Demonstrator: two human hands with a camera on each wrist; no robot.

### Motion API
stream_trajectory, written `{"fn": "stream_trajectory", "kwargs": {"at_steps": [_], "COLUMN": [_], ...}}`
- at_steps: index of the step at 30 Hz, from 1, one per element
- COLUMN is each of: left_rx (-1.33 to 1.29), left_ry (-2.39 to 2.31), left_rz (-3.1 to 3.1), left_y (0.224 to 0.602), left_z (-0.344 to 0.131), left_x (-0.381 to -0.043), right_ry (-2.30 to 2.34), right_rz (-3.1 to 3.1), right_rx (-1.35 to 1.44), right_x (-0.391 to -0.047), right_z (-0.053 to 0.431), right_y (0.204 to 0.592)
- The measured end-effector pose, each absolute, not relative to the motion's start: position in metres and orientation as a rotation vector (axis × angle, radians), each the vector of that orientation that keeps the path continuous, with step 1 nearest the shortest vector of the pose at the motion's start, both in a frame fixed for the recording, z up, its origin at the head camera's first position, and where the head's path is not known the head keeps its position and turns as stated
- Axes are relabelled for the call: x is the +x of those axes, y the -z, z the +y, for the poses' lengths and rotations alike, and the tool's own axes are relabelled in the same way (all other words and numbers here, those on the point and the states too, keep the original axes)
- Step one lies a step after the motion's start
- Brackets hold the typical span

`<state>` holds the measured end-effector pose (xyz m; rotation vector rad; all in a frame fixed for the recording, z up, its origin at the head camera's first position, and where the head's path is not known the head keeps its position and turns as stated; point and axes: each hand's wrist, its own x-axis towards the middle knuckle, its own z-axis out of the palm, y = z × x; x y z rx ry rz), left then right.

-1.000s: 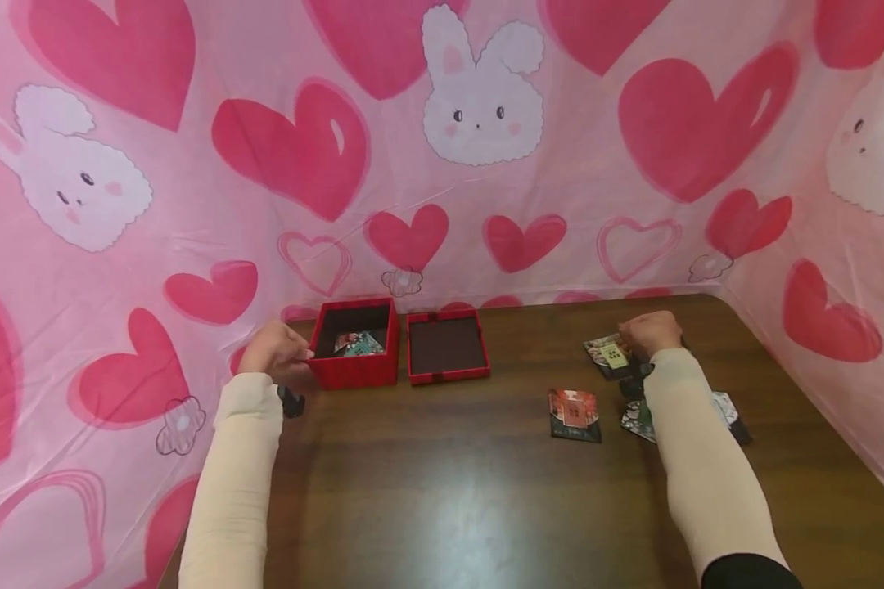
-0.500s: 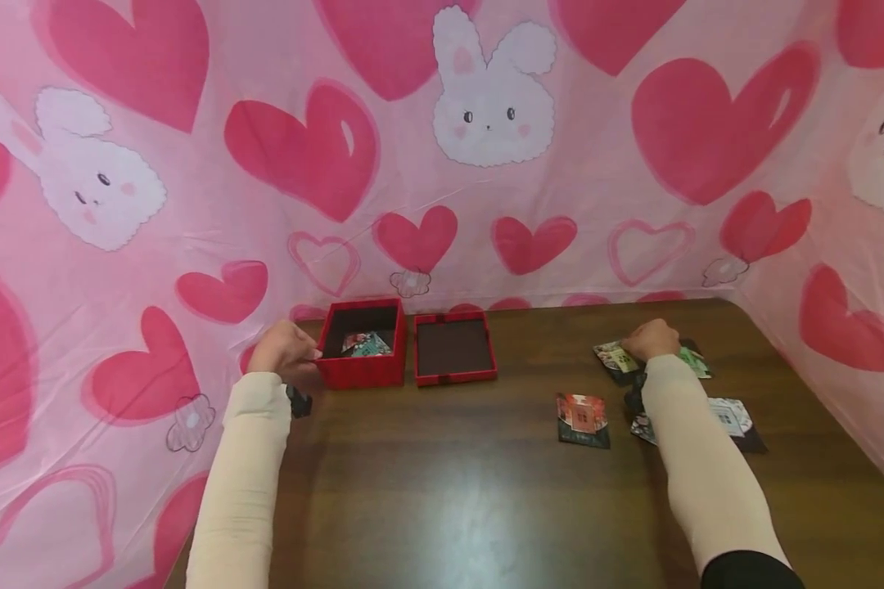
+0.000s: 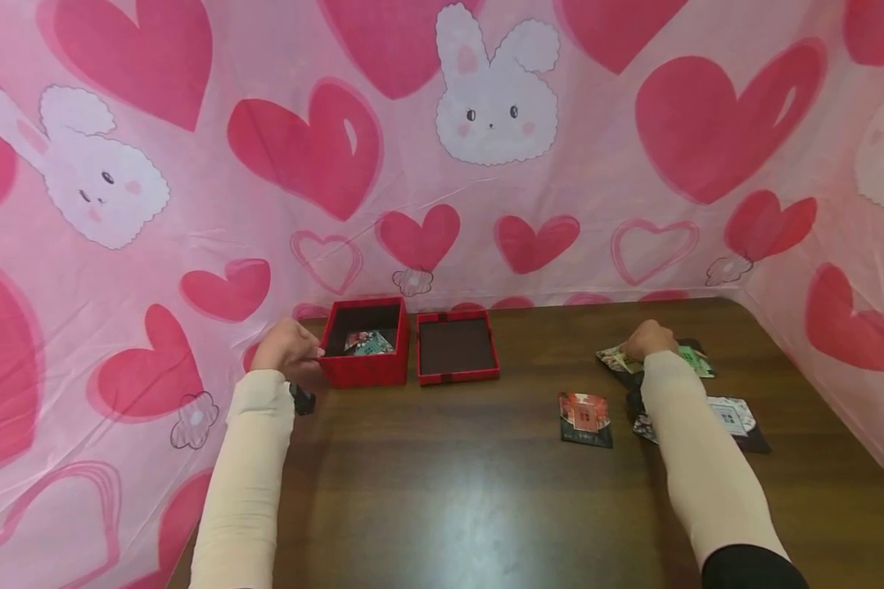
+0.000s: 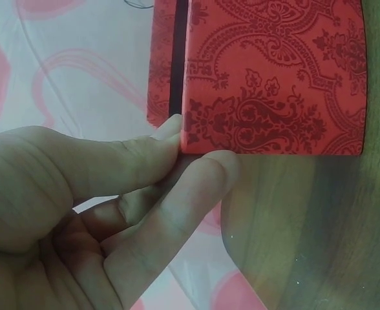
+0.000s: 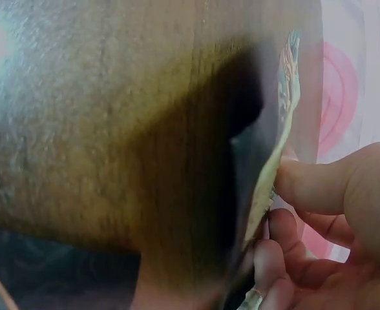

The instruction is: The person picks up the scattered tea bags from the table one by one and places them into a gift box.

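My left hand [image 3: 286, 348] pinches the near left corner of an open red box [image 3: 364, 370]. In the left wrist view, thumb and fingers meet at the corner of the box's patterned wall [image 4: 274, 77]. Inside the box lie small flat packets [image 3: 370, 342] with teal and reddish print. At the right, my right hand [image 3: 650, 339] pinches the edge of a yellow-labelled packet [image 3: 613, 360] and partly covers it. The right wrist view shows this thin packet [image 5: 285, 110] standing nearly edge-on, between thumb and fingers, with a dark shadow beside it on the wood.
A shallow red lid [image 3: 457, 348] with a dark inside lies right of the box. An orange packet [image 3: 585, 419], a green-labelled packet [image 3: 696, 358] and a white-labelled packet [image 3: 737, 421] lie around my right arm. Pink heart-printed cloth [image 3: 486, 188] borders the brown table [image 3: 442, 491].
My right hand has shifted slightly left over the yellow-labelled packet, and the green-labelled packet has come into sight behind it. My left hand stays at the box corner. The head view has turned slightly.
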<state>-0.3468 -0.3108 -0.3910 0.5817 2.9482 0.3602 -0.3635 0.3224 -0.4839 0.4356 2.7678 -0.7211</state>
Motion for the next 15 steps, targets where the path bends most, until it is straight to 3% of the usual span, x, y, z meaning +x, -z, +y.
{"fn": "stream_trajectory", "kwargs": {"at_steps": [3, 10, 15], "left_rx": [0.685, 0.026, -0.054], "left_ry": [-0.297, -0.857, -0.918], "left_rz": [2.96, 2.821, 2.798], "left_y": [0.3913, 0.3908, 0.3915], "left_z": [-0.3111, -0.3088, -0.3087], "left_x": [-0.3456, -0.346, -0.3457], "right_ry": [0.716, 0.717, 0.705], "right_rz": [2.767, 2.783, 2.827], "right_rx": [0.414, 0.444, 0.441], "right_x": [-0.3621, -0.3605, -0.3584], "right_z": [0.3218, 0.3173, 0.3169], "right_y": [0.4836, 0.4829, 0.4831]}}
